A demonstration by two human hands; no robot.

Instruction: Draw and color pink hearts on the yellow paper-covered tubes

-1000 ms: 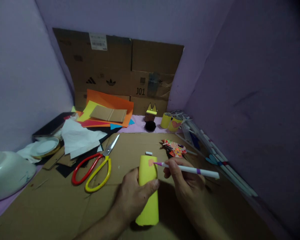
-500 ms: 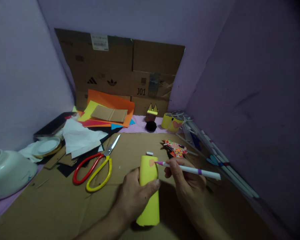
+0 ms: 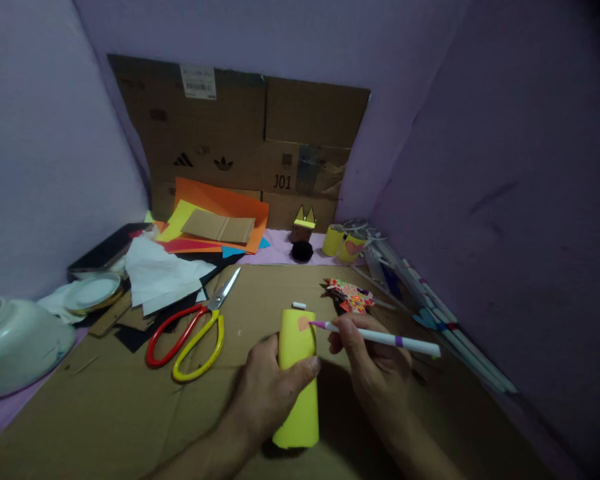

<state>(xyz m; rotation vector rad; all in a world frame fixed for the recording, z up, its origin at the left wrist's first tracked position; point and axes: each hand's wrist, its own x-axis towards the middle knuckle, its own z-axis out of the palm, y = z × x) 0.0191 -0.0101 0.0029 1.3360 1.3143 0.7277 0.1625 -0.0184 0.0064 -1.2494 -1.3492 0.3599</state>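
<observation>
My left hand (image 3: 275, 383) is wrapped round a yellow paper-covered tube (image 3: 300, 413), its thumb lying across the front. Near the tube's far end is a small orange heart (image 3: 304, 323). Between the fingers of my right hand (image 3: 373, 363) is a white marker (image 3: 385, 337) with a purple tip and band. That tip points left and meets the heart's right edge; whether it touches is too fine to tell. Just beyond the tube lies a small white cylindrical piece (image 3: 299, 306). Scissors (image 3: 200, 333) with one red and one yellow handle lie open to the left.
A floral-patterned piece (image 3: 351, 297) lies beyond my right hand. Yellow rolls (image 3: 334, 241) and a small cardboard figure (image 3: 303, 227) stand at the back. White paper (image 3: 165, 273), coloured sheets (image 3: 220, 200) and a pale pot (image 3: 20, 347) are left; white tubes (image 3: 460, 340) line the right wall.
Both hands keep nearly the same places on the tube and marker. The marker tip stays by the heart's right edge, and the whole view has shifted very slightly.
</observation>
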